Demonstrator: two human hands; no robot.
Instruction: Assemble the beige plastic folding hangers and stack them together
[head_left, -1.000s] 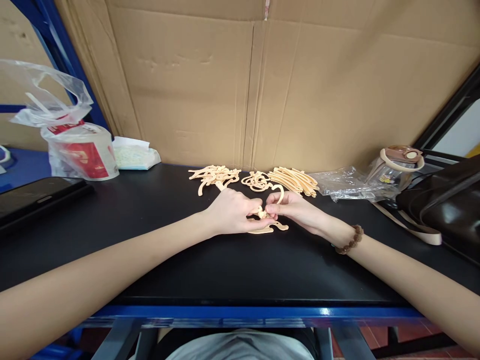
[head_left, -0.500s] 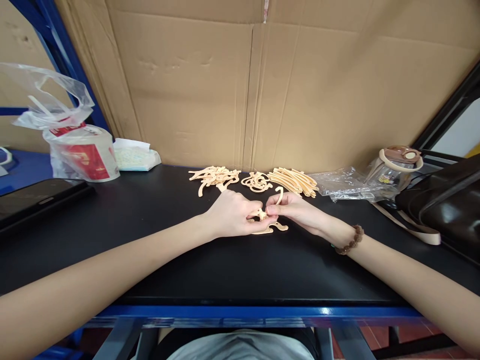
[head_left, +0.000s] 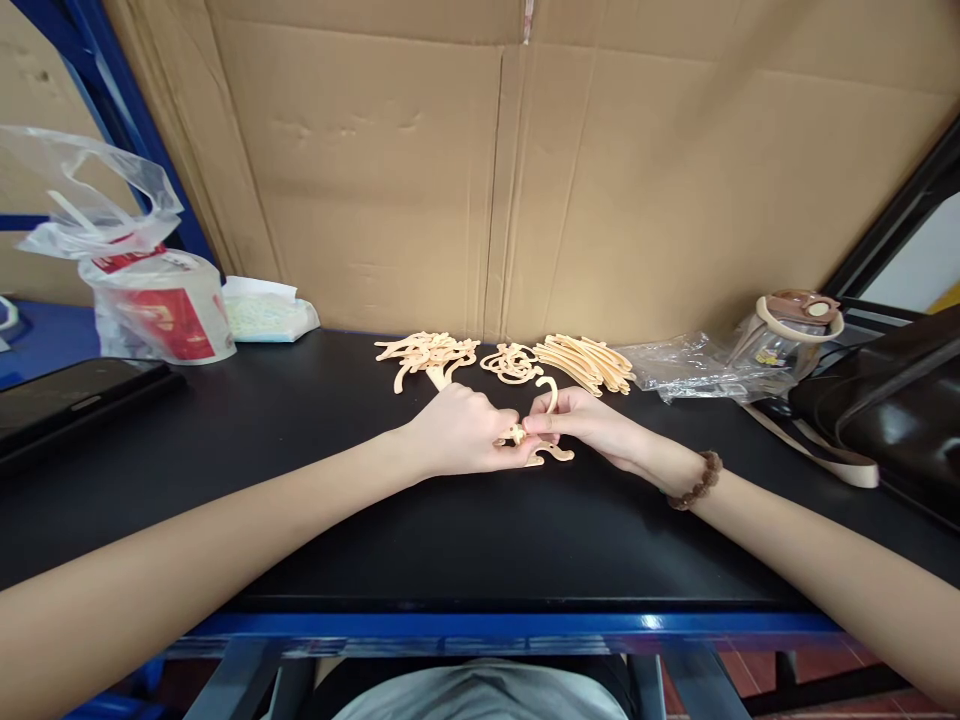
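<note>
Over the tabletop (head_left: 495,540), left grip (head_left: 466,430) and right grip (head_left: 579,418) pinch cream pieces (head_left: 517,434); a bag (head_left: 112,232) holds a tub (head_left: 214,310).

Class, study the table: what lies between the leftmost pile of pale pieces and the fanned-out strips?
In the head view, a small cluster of curled pale pieces lies between the leftmost pile and the fanned-out strips.

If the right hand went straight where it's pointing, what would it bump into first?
Probably the small pale piece the left hand holds, then that hand itself, though depth there is unclear.
</note>
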